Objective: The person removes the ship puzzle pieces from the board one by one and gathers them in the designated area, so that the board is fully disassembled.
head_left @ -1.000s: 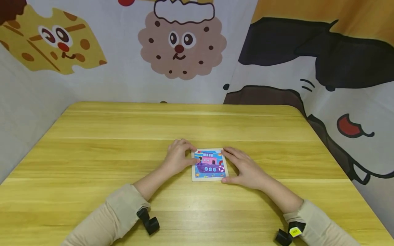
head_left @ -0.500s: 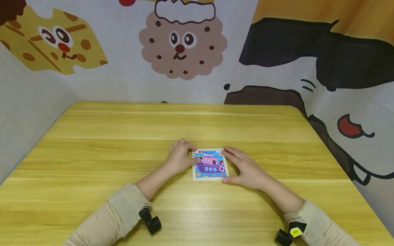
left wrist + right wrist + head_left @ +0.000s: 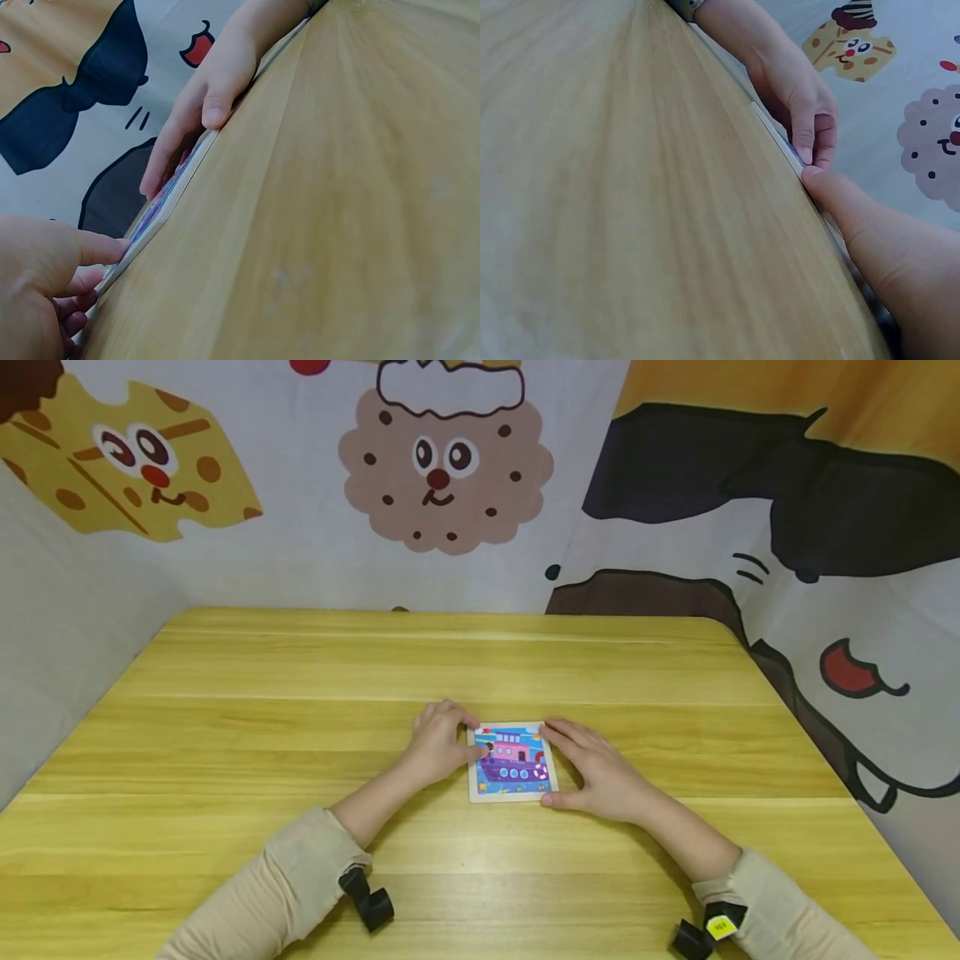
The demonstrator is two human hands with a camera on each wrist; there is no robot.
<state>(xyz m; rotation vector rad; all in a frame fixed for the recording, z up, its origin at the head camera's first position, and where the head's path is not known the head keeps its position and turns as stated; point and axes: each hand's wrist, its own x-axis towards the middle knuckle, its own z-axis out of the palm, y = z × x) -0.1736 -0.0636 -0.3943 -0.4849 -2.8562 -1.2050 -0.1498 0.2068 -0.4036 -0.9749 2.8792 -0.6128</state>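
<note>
A small square jigsaw puzzle (image 3: 513,773) with a pale wooden border lies flat on the table, showing a purple and pink ship on blue. My left hand (image 3: 437,745) grips its left side, thumb over the picture and fingers at the upper left corner. On the opposite side, my right hand (image 3: 603,781) holds the right edge between fingers near the top corner and thumb at the bottom one. In the left wrist view the puzzle (image 3: 166,206) appears nearly edge-on between both hands. The right wrist view catches only its pale border (image 3: 776,136).
The wood-grain table (image 3: 300,660) stretches around the puzzle on all sides. Behind it hangs a white cloth (image 3: 300,568) printed with cartoon food. Black wrist mounts (image 3: 367,902) sit on both beige sleeves.
</note>
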